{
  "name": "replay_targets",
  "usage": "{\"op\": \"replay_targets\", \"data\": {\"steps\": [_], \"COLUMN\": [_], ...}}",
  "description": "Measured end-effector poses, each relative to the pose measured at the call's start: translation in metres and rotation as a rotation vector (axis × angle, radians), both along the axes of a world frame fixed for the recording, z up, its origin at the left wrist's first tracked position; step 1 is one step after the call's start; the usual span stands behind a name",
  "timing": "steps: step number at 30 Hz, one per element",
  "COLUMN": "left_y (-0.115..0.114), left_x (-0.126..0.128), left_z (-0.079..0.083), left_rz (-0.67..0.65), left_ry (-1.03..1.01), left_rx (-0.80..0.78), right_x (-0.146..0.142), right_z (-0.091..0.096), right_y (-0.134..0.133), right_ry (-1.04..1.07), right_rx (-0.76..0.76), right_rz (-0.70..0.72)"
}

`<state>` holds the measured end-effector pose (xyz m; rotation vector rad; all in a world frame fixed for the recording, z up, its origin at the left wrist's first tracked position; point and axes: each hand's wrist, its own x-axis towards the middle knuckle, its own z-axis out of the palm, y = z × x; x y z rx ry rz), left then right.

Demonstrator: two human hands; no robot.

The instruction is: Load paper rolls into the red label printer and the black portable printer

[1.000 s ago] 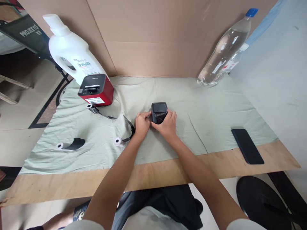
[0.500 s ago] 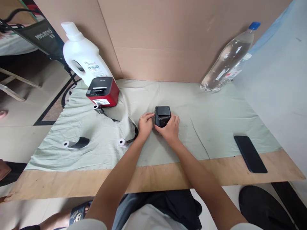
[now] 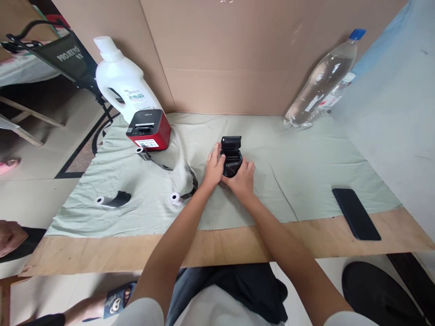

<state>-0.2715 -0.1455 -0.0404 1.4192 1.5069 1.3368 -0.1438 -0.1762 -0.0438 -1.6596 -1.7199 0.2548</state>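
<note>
A small black printer (image 3: 231, 153) sits mid-table on the pale green cloth (image 3: 306, 167), its lid tipped up and open. My left hand (image 3: 214, 169) presses against its left side with fingers held together. My right hand (image 3: 240, 178) cups its front and right side. A paper roll (image 3: 175, 198) with a dark strip trailing from it lies just left of my left wrist.
A red and black printer (image 3: 148, 131) stands at back left before a white detergent jug (image 3: 123, 84). Another roll (image 3: 100, 200) lies far left. A clear water bottle (image 3: 322, 81) leans at back right, and a black phone (image 3: 355, 213) rests near the right front edge. Cardboard walls the back.
The black printer's lid has swung up from closed to open. My left hand slid forward along its left side. Both hands stayed on the printer.
</note>
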Motion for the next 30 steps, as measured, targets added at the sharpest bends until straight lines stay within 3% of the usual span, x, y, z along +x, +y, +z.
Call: {"op": "replay_targets", "data": {"steps": [5, 8, 11, 16, 21, 25, 28, 30], "left_y": [0.006, 0.002, 0.007, 0.036, 0.047, 0.051, 0.052, 0.052], "left_x": [0.003, 0.005, 0.008, 0.011, 0.019, 0.012, -0.006, -0.017], "left_z": [0.009, 0.024, 0.047, 0.086, 0.103, 0.104, 0.101, 0.099], "left_rz": [-0.048, 0.002, -0.017, -0.24, -0.369, -0.481, -0.583, -0.584], "left_ry": [0.019, 0.088, 0.364, 0.892, 1.312, 1.326, 1.215, 1.105], "left_rx": [-0.074, 0.016, 0.073, -0.09, -0.148, -0.217, -0.058, 0.055], "right_x": [0.002, 0.001, 0.0, 0.001, 0.009, 0.015, 0.017, 0.018], "right_z": [0.001, 0.002, 0.002, 0.001, -0.002, -0.005, -0.005, -0.003], "right_y": [0.0, -0.001, -0.003, -0.006, -0.001, 0.007, 0.008, 0.008], "right_ry": [-0.016, -0.023, -0.02, 0.089, 0.293, 0.506, 0.64, 0.682], "right_rx": [0.002, -0.004, -0.008, 0.025, 0.053, 0.077, 0.085, 0.094], "right_rz": [0.007, -0.005, -0.032, -0.012, 0.0, -0.033, -0.057, -0.068]}}
